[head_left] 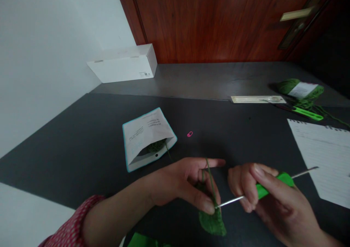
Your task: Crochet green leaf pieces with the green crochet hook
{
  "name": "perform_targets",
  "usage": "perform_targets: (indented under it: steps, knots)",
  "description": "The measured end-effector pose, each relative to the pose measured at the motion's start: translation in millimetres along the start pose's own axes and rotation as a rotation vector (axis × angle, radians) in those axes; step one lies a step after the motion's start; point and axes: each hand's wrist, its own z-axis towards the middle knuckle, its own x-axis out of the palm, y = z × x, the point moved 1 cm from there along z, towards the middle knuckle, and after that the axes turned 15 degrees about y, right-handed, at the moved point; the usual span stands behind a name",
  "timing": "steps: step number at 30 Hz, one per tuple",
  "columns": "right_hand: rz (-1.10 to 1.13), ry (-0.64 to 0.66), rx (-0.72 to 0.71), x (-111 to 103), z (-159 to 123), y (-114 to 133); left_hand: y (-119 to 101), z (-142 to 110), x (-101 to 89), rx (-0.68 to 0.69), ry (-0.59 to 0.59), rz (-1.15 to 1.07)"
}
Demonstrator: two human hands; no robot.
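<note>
"Where's the work sitting?"

"The green crocheted swatch hangs just below the left hand, above the dark counter. The steel tip of the crochet hook meets its top edge."

"And the grips?"

"Both are closed. The left grip clamps the swatch near that top edge between thumb and fingers, while the forefinger stretches out and the green yarn strand rises across the hand. The right hand has its grip wrapped around the hook's bright green handle, thumb lying along the top."

"Is that a good hold?"

"I'd say so. Pinching right beside the hook tip should steady the stitches, and the raised forefinger can give the yarn some tension. The strand wants to be snug but not tight, so the hook can pass without splitting the yarn."

"What's that thin rod beyond the handle?"

"A steel shaft points toward the spiral notebook. I can't tell whether it belongs to the hook or is a separate needle."

"Anything nearby that could snag?"

"Possibly the yarn ball, tucked in a teal-edged white pouch beyond the left hand, with a strand trailing from its mouth."
</note>
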Motion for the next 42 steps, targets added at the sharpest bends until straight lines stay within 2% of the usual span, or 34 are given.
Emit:
perform_targets:
  steps: [7, 14, 20, 26, 35, 42]
  knots:
    - [0.047, -0.081, 0.004, -1, 4, -2, -6, -3, 6.5, 0.090, -0.279, 0.185]
    - [0.118, -0.141, 0.044, 0, 8, -6, -11, -4, 5.2, 0.117, -0.387, 0.368]
    - [0.071, -0.167, 0.019, 0, 11, -9, -5, -3, 9.5, 0.226, -0.520, 0.420]
    - [-0.074, -0.173, -0.034, -3, 10, -15, -3, -1, 10.0, 0.296, -0.512, 0.372]
    - [-0.096, -0.172, -0.051, -2, 11, -19, 0, 0, 13.2, 0.338, -0.463, 0.305]
    - [0.084, -0.140, 0.005, 1, 11, -15, -9, -3, 5.2, 0.496, -0.591, 0.152]
